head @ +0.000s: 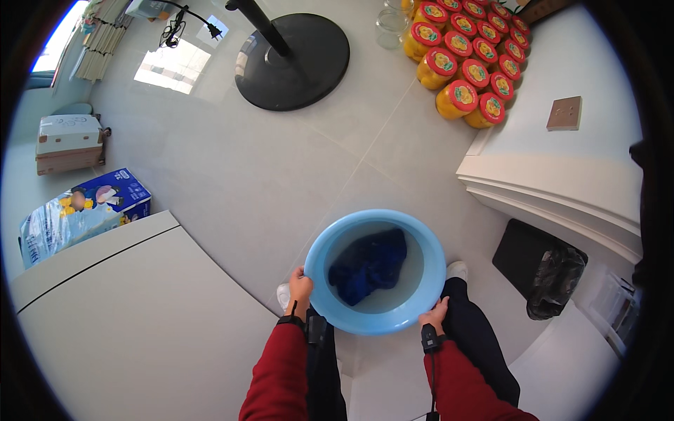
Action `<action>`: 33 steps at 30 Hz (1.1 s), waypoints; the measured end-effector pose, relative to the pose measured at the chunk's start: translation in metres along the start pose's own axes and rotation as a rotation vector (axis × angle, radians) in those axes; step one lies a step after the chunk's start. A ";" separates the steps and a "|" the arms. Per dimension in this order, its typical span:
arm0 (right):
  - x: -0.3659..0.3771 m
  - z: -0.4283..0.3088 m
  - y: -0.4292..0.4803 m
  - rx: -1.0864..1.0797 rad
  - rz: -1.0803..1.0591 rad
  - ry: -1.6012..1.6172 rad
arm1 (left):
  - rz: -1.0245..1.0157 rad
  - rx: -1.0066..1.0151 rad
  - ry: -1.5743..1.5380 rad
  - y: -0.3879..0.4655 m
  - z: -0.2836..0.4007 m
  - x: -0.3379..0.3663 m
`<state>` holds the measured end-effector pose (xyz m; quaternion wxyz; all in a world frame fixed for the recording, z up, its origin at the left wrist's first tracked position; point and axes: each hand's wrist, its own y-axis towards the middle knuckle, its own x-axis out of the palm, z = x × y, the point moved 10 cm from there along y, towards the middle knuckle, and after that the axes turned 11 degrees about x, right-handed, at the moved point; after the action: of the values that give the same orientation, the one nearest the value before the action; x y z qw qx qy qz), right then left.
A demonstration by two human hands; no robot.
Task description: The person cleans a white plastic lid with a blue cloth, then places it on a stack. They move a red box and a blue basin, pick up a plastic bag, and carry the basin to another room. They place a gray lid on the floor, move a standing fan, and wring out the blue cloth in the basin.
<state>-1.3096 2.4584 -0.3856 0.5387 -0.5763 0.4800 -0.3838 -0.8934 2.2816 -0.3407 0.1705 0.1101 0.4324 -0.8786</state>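
A light blue plastic basin (375,324) is held between my two hands in front of my legs. Dark blue cloth (368,266) lies in water inside it. My left hand (300,288) grips the basin's left rim, fingers partly hidden at its edge. On the lower right side of the rim, my right hand (436,316) has hold of it, its fingertips partly hidden. Both wrists wear black bands with small devices.
Red-lidded jars of yellow fruit (457,100) stand along the right wall. A round black stand base (305,63) rests on the tiled floor. A black waste bin (518,258) is at right, a white cabinet (142,326) at left, with a blue package (89,210) and cardboard box (71,142) beyond.
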 end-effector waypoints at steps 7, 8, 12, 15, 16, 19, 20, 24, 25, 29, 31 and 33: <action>0.021 -0.005 -0.005 0.000 -0.028 0.084 | -0.046 0.050 0.039 0.009 0.033 0.005; 0.029 -0.007 -0.006 -0.002 -0.041 0.078 | -0.051 0.075 0.032 0.012 0.041 0.007; 0.053 -0.019 -0.010 -0.008 -0.022 0.117 | -0.060 0.087 0.008 0.025 0.064 0.020; 0.073 -0.031 -0.009 -0.012 -0.044 0.147 | -0.079 0.121 0.047 0.035 0.085 0.034; 0.075 -0.034 -0.009 -0.018 -0.026 0.167 | -0.085 0.109 0.076 0.037 0.089 0.038; 0.092 -0.046 -0.007 -0.034 -0.050 0.142 | -0.132 0.108 0.074 0.044 0.109 0.052; 0.095 -0.051 -0.007 -0.045 -0.026 0.145 | -0.167 0.093 0.047 0.046 0.115 0.059; 0.121 -0.069 -0.013 -0.059 -0.125 0.115 | -0.201 0.101 0.044 0.045 0.138 0.075; 0.123 -0.074 -0.015 -0.079 -0.118 0.107 | -0.204 0.103 0.042 0.043 0.142 0.080; 0.117 -0.090 -0.023 -0.118 -0.061 0.104 | -0.174 0.136 0.048 0.033 0.151 0.087; 0.115 -0.094 -0.031 -0.123 -0.077 0.081 | -0.167 0.133 0.047 0.025 0.152 0.086; 0.110 -0.101 -0.048 -0.162 -0.063 0.024 | -0.165 0.128 0.061 0.015 0.153 0.083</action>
<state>-1.3734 2.3245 -0.3340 0.4723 -0.6282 0.4975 -0.3672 -0.9703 2.1339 -0.2873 0.0769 0.1115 0.3881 -0.9116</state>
